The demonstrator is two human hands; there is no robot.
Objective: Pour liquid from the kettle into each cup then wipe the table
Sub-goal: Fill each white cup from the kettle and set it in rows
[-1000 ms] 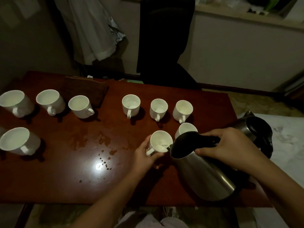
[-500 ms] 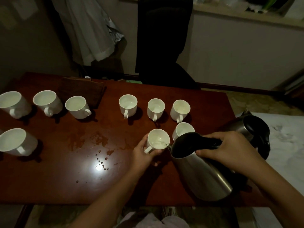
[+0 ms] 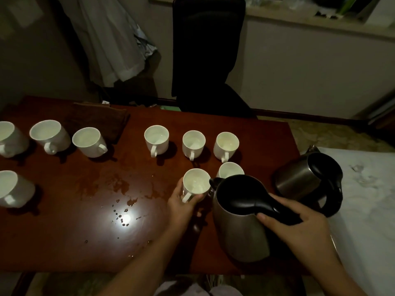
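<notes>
We seem to be in a home: clothes (image 3: 111, 39) hang at eleven o'clock, a desk chair (image 3: 208, 54) at twelve.

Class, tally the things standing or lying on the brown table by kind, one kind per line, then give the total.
White cups: 9, e.g. the one the left hand holds
Steel kettles: 2, one in the right hand, one behind
Brown cloths: 1
Total: 12
</notes>
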